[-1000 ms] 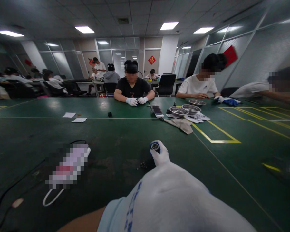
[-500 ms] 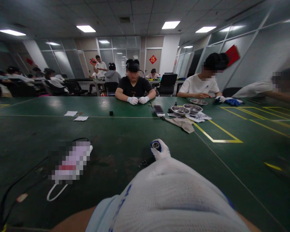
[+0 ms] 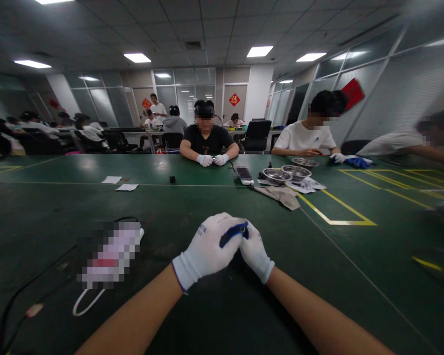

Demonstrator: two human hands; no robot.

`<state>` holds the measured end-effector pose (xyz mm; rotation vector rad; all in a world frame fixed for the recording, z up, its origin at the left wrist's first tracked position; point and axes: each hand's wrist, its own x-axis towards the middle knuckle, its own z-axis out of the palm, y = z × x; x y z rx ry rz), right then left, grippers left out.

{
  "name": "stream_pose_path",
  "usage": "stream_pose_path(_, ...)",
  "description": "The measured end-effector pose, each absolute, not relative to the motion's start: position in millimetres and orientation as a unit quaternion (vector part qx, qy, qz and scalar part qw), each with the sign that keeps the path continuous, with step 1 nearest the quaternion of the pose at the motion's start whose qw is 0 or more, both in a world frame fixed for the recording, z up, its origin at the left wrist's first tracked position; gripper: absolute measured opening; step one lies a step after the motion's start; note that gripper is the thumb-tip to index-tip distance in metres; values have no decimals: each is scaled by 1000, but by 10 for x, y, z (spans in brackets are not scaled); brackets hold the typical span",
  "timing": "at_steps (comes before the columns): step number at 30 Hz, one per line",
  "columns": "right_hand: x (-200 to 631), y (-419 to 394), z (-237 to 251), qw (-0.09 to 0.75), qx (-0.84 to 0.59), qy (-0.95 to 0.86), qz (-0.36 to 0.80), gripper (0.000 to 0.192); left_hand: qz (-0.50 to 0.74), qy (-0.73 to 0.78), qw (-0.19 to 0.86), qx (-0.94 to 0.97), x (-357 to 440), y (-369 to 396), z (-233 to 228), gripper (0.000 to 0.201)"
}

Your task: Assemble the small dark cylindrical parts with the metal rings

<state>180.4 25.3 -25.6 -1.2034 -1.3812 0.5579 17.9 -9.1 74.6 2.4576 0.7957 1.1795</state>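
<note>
Both gloved hands together at lower centre of the frame, above the green table (image 3: 163, 207). Left hand (image 3: 207, 249) curled over a blue tool (image 3: 234, 233), right hand (image 3: 255, 251) pressed against it from the right, fingers closed on the same tool; only its blue handle showing between the gloves, tip hidden. Bare forearms running down to the bottom edge. Lower left: a blurred-out flat item (image 3: 109, 254) with a white loop (image 3: 87, 301) and a black cable (image 3: 29, 281) beside it. Centre right, well apart from the hands: metal bowls (image 3: 284, 173), a grey cloth (image 3: 279, 195), yellow tape lines (image 3: 336, 212). Upper centre: a person in black (image 3: 208, 140) across the table, white-gloved hands together. Upper right: a person in white (image 3: 307, 135) seated near blue gloves (image 3: 357, 161). Left of centre: two paper slips (image 3: 118, 183)
</note>
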Motion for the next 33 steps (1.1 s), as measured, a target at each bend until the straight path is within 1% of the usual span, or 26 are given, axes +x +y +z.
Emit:
stream_pose_path(4, 1836, 273, -264, 565, -541, -569, 254, 18, 333, 372, 151, 853, 92, 256, 218, 22)
stream_pose_path(7, 1850, 289, -292, 566, -545, -557, 268, 19, 301, 388, 165, 855, 53, 325, 59, 20)
stream_pose_path(14, 1842, 269, -279, 557, -538, -565, 285, 17, 257, 369, 182, 874, 100, 278, 60, 9)
stream_pose_path(20, 1847, 256, -270, 546, -534, -577, 290, 15, 246, 365, 191, 878, 97, 233, 80, 12)
stream_pose_path(28, 1828, 232, -233, 546, -534, -575, 293, 15, 256, 367, 145, 882, 94, 226, 91, 10)
stream_pose_path(33, 1813, 207, -201, 550, -527, -587, 273, 14, 270, 374, 153, 874, 89, 212, 82, 16)
